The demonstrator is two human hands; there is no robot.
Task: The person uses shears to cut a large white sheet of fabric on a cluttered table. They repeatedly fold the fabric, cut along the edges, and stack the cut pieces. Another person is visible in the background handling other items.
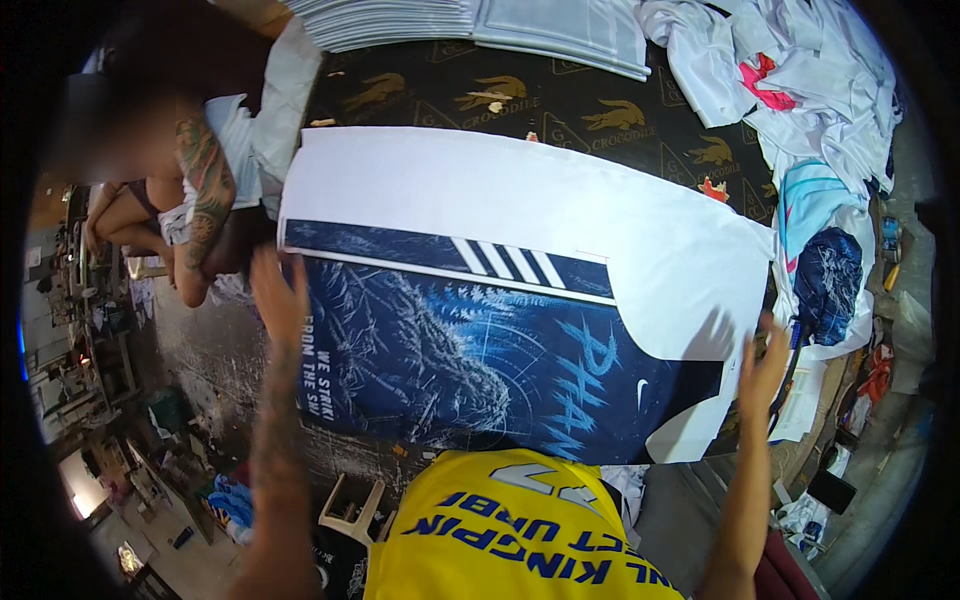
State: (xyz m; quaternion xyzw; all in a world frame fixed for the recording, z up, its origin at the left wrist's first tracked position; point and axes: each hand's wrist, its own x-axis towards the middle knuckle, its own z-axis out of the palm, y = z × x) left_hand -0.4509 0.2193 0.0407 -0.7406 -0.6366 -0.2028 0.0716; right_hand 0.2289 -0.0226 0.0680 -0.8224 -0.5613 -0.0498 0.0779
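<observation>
A large white sheet with a navy jersey-panel print lies spread across the dark table in front of me; whether it is cloth or paper I cannot tell. White stripes, pale blue streaks and lettering run over the print. My left hand is at the sheet's left edge, its fingers stretched out. At the opposite end, my right hand is raised beside the right edge with fingers spread, casting a shadow on the white part. Neither hand grips anything.
The patterned black table top shows behind the sheet. Stacked white sheets lie at the far edge, with heaped white garments and a dark blue bundle at right. Another person's forearm is at far left. A plastic chair stands below.
</observation>
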